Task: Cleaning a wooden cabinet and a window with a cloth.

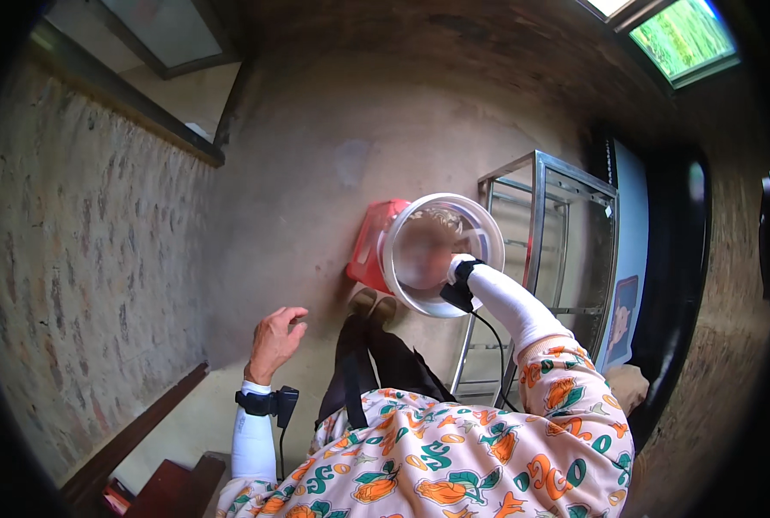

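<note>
A round, pale-rimmed basin (493,229) rests on a red plastic stool (372,246) in front of me. My right hand (428,259) reaches down inside the basin. Motion smears its fingers, so what they touch or hold cannot be made out. Around it lie small pale pieces (450,217) along the basin's far inner side; their kind is unclear. My left hand (274,344) hangs in the air to the left of my legs, fingers apart, holding nothing. Both forearms wear white sleeves and black wrist-worn devices with cables.
A metal frame rack (536,233) stands close on the right of the basin. Beyond it is a dark appliance with a light blue side panel (628,216). A rough wall (100,259) runs along the left. Reddish-brown furniture (169,488) sits at the lower left.
</note>
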{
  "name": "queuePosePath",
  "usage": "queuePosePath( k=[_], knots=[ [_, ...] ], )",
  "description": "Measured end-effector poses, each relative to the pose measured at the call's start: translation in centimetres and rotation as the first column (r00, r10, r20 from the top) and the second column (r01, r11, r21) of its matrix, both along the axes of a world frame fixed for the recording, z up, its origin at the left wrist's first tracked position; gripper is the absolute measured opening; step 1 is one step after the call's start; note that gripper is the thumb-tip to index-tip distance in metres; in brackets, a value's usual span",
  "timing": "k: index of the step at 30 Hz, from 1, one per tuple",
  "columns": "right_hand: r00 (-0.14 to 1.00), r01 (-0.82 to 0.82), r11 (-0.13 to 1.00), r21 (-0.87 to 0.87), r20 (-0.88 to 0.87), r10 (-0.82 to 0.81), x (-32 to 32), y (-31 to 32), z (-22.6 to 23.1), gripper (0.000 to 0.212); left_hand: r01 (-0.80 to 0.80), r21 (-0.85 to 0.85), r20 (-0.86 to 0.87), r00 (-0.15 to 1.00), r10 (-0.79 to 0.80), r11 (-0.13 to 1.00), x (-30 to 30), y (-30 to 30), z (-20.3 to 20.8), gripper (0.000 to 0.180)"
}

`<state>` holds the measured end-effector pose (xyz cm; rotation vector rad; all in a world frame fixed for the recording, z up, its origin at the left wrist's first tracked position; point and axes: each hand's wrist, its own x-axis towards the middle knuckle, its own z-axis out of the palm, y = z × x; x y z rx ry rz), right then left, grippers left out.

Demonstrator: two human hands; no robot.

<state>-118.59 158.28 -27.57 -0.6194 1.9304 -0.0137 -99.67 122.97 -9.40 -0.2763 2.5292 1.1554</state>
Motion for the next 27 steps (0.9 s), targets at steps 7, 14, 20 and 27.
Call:
queuePosePath(
  k=[7, 14, 20, 27],
  knots=[
    [0.99, 0.018, 0.984, -0.177, -0.132, -0.042, -1.5, 3.1, 1.2, 0.03, 0.184, 0.073, -0.173, 0.97, -0.17, 0.98, -4.7, 4.7, -0.8, 0.023],
    [0.937, 0.106, 0.805, -0.584, -0.213, -0.278, 1.0, 4.8, 17.1, 0.02, 0.452, 0.008, -0.363, 0.832, -0.419, 0.892, -11.3, 14.5, -2.0, 0.023],
    [0.813, 0.09, 0.704, -0.705, -0.356, -0.461, 3.3, 6.3, 27.2, 0.014, 0.465, -0.175, -0.486, 0.726, -0.487, 0.868, -14.6, 20.6, 1.8, 0.012],
    [0.622, 0.448, 0.482, -0.753, -0.124, -0.773, 4.9, 8.8, 23.6, 0.011, 0.545, -0.382, -0.544, 0.521, -0.658, 0.747, -18.1, 20.7, 8.7, 0.007]
  ],
)
